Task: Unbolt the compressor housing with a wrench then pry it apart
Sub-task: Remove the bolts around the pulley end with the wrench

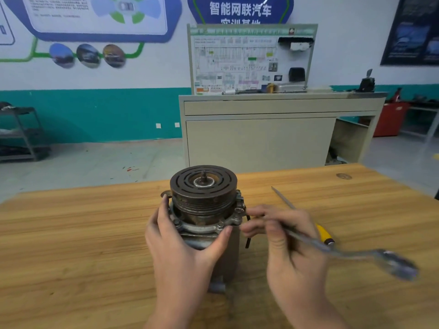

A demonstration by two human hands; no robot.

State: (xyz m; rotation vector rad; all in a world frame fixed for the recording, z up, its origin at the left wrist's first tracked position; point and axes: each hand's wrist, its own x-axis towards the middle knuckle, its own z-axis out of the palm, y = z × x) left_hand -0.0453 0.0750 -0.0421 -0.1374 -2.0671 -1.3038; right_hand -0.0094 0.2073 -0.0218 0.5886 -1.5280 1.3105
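The right hand's fingertips point(253, 213) reach toward a bolt point(238, 210) on the right side of the flange point(204, 227), thumb and forefinger pinched nearly together beside the bolt head; whether they actually touch it I cannot tell, as the area is blurred. The remaining fingers of the right hand point(282, 236) curl around the shank of a wrench point(351, 254), whose ring end trails off to the right, smeared by motion. The left hand point(180, 241) wraps the compressor point(204, 210) just under the flange, fingers spread round the left side and thumb pressed against the near rim, clamped on the housing to steady it.

The compressor stands upright on the wooden table point(71, 233), pulley point(203, 184) uppermost, near the table's middle. A yellow-handled screwdriver point(297, 210) lies on the table just beyond the right hand (likely the prying tool for later).

The step in hand looks like spinning out a loosened bolt by finger. To do it well, keep the left grip firm so the tall body does not tip, turn the bolt straight out without cocking it, and park the wrench rather than juggling it. Other bolts on the near flange appear seated, so work round evenly.
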